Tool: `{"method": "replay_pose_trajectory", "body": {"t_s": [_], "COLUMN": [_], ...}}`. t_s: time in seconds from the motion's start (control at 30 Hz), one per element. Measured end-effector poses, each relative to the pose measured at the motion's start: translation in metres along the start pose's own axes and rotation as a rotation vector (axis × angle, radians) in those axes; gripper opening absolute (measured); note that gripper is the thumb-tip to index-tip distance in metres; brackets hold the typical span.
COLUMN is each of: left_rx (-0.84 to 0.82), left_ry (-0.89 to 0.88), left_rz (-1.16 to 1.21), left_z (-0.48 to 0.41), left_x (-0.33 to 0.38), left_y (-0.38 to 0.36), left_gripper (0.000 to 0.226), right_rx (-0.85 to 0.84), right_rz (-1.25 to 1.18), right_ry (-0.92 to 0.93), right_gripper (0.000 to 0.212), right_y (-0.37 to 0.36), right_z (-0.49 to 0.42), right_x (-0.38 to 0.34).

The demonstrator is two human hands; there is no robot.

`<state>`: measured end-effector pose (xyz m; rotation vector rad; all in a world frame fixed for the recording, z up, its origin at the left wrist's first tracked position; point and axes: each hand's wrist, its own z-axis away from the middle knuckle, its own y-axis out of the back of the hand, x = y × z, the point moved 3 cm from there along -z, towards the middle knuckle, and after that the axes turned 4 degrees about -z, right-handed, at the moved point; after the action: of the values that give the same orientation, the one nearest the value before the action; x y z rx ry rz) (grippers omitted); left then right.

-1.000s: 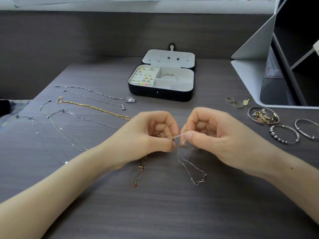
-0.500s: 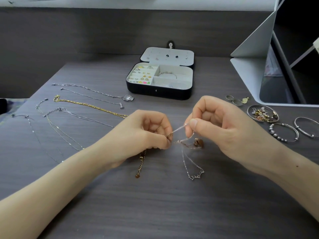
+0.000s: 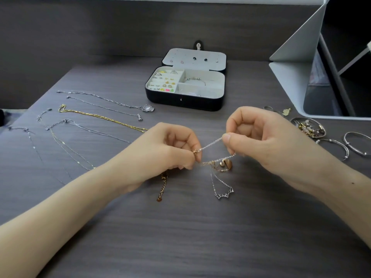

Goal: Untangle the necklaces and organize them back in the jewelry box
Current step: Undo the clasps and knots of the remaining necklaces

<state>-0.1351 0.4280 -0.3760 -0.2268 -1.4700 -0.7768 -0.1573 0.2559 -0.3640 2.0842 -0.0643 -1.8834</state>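
Left hand [image 3: 168, 149] and right hand [image 3: 261, 141] each pinch the tangled necklaces [image 3: 210, 144], one silver chain taut between them over the near-centre bench [image 3: 200, 237]. Separate necklaces [image 3: 100, 117] lie stretched out left. Open jewelry box [image 3: 184, 101] far centre.

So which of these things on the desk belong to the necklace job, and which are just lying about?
In the job: left hand and right hand, both pinching the tangled chains; laid-out necklaces to the left; open jewelry box.
Lying about: charm bracelet, silver bangles, white shelf unit on the right.
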Motion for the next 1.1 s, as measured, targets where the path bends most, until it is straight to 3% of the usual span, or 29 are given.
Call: {"method": "replay_pose_trajectory", "body": {"t_s": [0.23,0.6,0.87,0.97,1.07,1.1], "left_rx": [-0.009,-0.093,-0.118,-0.131,-0.142,-0.144], "left_ry": [-0.010,0.002,0.015,0.024,0.026,0.025], "left_rz": [0.022,0.126,0.157,0.155,0.148,0.144], "left_z": [0.001,-0.004,-0.006,-0.008,-0.008,-0.007], "left_x": [0.001,0.002,0.001,0.001,0.001,0.001], "left_y": [-0.001,-0.003,-0.003,-0.002,-0.002,-0.001], "left_gripper": [0.013,0.037,0.051,0.055,0.055,0.056], "right_rx": [-0.044,0.004,-0.033,-0.075,-0.133,-0.148], "right_rz": [0.006,0.415,0.371,0.485,0.632,0.673], "right_ry": [0.087,0.319,0.149,0.086,0.021,0.002], "right_gripper": [0.004,0.024,0.032,0.030,0.007,0.014], "right_y": [0.003,-0.003,0.009,0.016,0.017,0.016], "right_z": [-0.001,-0.004,-0.004,-0.003,0.000,0.001], "right_x": [-0.003,-0.003,0.000,-0.003,-0.004,-0.003]}}
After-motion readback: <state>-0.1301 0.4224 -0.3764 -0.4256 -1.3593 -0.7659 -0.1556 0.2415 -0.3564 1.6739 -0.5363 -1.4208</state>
